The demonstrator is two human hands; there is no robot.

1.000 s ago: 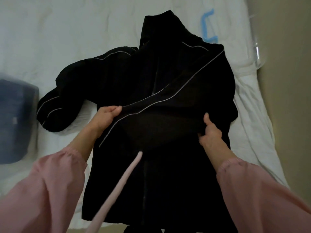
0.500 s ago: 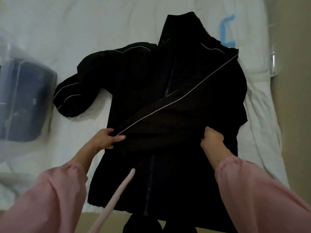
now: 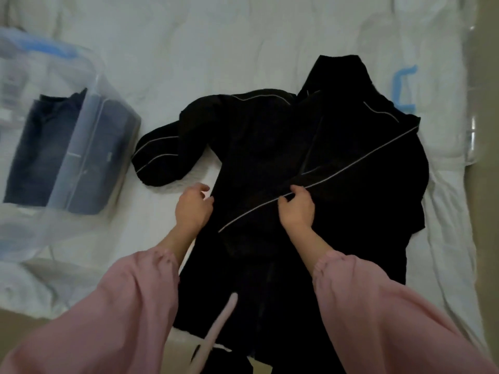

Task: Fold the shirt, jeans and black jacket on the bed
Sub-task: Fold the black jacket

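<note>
Pinch: right hand has its fingers curled onto the piped sleeve, which is folded diagonally across the chest of the black jacket. Left hand is just beside the jacket's left edge, fingers loose, no cloth seen in them. Jacket lies flat on bed, collar far, hem near, long axis running away from the person. Other sleeve is not yet folded and sprawls leftward, up and left of the left hand, which is the nearer hand. Likely next: carry it across. Clear bin with dark folded clothes sits further left.
</note>
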